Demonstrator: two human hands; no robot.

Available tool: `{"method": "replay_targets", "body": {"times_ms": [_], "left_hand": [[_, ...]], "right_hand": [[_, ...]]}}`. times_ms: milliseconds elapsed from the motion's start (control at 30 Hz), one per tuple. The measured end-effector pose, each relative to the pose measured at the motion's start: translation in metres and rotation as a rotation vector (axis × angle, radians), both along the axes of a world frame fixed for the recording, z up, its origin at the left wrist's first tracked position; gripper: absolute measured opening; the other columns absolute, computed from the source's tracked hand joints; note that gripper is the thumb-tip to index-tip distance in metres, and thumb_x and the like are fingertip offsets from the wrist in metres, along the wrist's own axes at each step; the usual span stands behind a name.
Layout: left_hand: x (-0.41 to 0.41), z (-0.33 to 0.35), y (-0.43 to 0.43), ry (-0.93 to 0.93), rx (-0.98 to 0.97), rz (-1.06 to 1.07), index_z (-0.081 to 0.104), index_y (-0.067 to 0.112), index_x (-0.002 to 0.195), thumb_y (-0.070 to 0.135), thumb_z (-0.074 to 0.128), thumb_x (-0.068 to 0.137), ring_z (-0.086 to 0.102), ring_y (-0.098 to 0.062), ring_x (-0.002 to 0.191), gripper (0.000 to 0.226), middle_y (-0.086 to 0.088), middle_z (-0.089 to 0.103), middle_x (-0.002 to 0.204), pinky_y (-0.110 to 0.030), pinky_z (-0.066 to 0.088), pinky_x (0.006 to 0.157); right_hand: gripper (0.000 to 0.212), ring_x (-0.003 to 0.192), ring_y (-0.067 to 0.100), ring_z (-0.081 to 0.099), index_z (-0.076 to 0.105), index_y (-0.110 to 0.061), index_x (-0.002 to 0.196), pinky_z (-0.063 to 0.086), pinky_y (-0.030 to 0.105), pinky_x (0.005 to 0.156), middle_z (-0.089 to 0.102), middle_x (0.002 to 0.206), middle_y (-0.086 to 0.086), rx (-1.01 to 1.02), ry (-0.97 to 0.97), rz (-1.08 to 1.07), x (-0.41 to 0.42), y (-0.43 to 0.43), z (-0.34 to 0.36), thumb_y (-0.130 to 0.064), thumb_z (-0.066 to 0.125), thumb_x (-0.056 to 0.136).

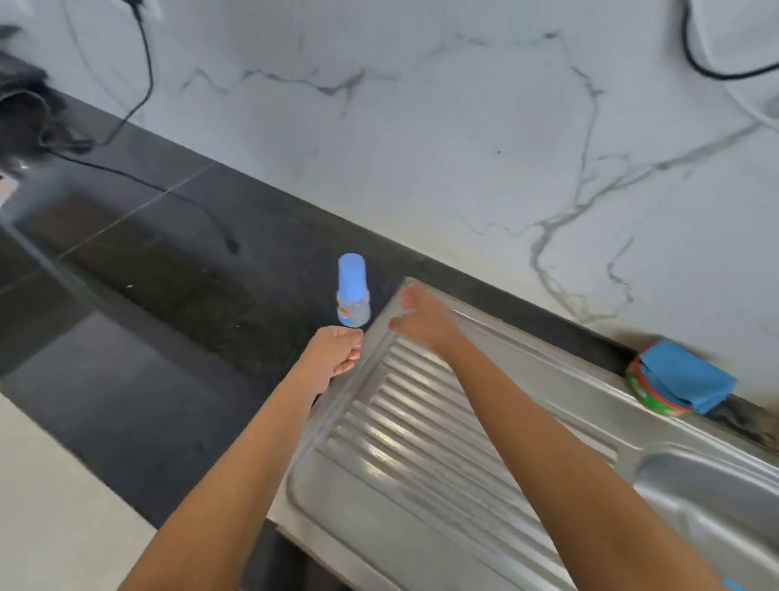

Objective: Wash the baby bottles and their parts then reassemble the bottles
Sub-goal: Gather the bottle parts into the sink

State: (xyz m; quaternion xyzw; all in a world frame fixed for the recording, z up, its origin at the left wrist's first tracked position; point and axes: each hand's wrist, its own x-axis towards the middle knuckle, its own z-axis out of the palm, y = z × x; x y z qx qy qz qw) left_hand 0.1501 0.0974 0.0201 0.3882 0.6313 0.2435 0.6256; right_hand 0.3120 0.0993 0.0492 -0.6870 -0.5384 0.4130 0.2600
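One baby bottle (353,292) upright, just beyond left grip (331,358), right grip (421,319) beside, both loose, empty

Home kitchen: steel sink (713,502) with ribbed drainboard (436,441), dark stone counter (151,302), marble-look backsplash (439,134).

Bottle (353,292) on counter (168,276), left of drainboard (450,442).
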Motion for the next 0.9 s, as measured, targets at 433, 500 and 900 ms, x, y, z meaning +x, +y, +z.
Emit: {"method": "replay_targets", "body": {"times_ms": [433,500,900], "left_hand": [[-0.044,-0.015,0.031,0.062,-0.011,0.061,0.056,0.007,0.119,0.015,0.056,0.095,0.058,-0.013,0.08,0.026,-0.005,0.059,0.099,-0.022,0.051,0.074],[-0.045,-0.017,0.03,0.115,0.045,-0.04,0.051,0.01,0.127,0.012,0.062,0.09,0.059,-0.016,0.096,0.039,-0.008,0.059,0.112,-0.027,0.051,0.086],[0.036,0.011,-0.001,0.119,0.452,-0.433,0.058,0.023,0.112,0.029,0.081,0.073,0.063,-0.012,0.099,0.046,0.008,0.064,0.103,-0.027,0.052,0.084]], "right_hand": [[0.061,0.112,0.028,0.053,0.041,-0.008,0.129,0.044,0.03,0.085,0.051,0.124,0.012,0.19,0.063,-0.197,-0.075,0.053,-0.01,-0.012,0.074,0.078],[0.053,0.109,0.03,0.053,0.039,-0.007,0.128,0.043,0.031,0.082,0.05,0.122,0.015,0.181,0.027,-0.205,-0.072,0.051,-0.011,-0.011,0.067,0.083],[0.043,0.093,0.021,0.064,0.045,-0.009,0.115,0.059,0.031,0.069,0.057,0.112,0.009,0.083,0.397,-0.402,0.025,-0.018,0.01,-0.029,0.069,0.086]]}}
